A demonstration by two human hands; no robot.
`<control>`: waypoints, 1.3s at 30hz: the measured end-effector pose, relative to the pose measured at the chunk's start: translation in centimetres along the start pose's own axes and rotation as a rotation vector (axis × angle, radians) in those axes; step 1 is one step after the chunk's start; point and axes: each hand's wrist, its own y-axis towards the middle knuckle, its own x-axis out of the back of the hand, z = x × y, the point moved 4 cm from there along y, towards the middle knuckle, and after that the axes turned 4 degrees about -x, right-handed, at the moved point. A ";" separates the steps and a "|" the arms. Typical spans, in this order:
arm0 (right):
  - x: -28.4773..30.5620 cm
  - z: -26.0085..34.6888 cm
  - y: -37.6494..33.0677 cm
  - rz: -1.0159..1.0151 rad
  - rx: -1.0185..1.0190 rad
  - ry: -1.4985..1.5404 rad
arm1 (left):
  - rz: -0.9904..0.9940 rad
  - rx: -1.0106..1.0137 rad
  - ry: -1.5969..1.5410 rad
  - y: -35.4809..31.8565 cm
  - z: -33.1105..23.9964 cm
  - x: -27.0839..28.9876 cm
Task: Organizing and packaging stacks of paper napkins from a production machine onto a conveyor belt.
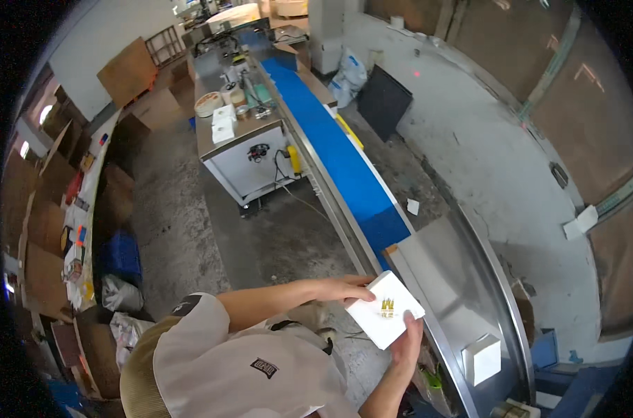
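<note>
Both my hands hold a flat white box [380,322] with a small gold emblem on its top, just off the near edge of a curved steel table [445,279]. My left hand [344,288] grips the box's far left edge, the forearm reaching in from my white shirt. My right hand [407,343] comes up from the lower edge and holds the box's near right corner, thumb on top. A smaller white box [482,359] stands on the steel table to the right, apart from my hands.
A blue conveyor belt [344,153] runs from the steel table away to the far end. Left of it stands a white workbench [250,164] carrying tape rolls and small boxes. Cardboard stacks [41,230] line the left wall. A black panel [383,101] and white bags [349,75] lie on the right floor.
</note>
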 end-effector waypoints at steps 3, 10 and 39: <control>0.5 -1.1 2.0 0.041 -0.097 0.064 | -0.052 -0.202 0.033 -0.5 -0.3 -0.1; -1.3 -1.2 5.4 0.128 -0.082 -0.153 | -0.134 -0.318 -0.007 0.4 3.6 3.9; -63.1 -17.3 54.4 0.283 0.023 -0.296 | -0.928 -0.461 -0.241 -24.9 -12.1 71.2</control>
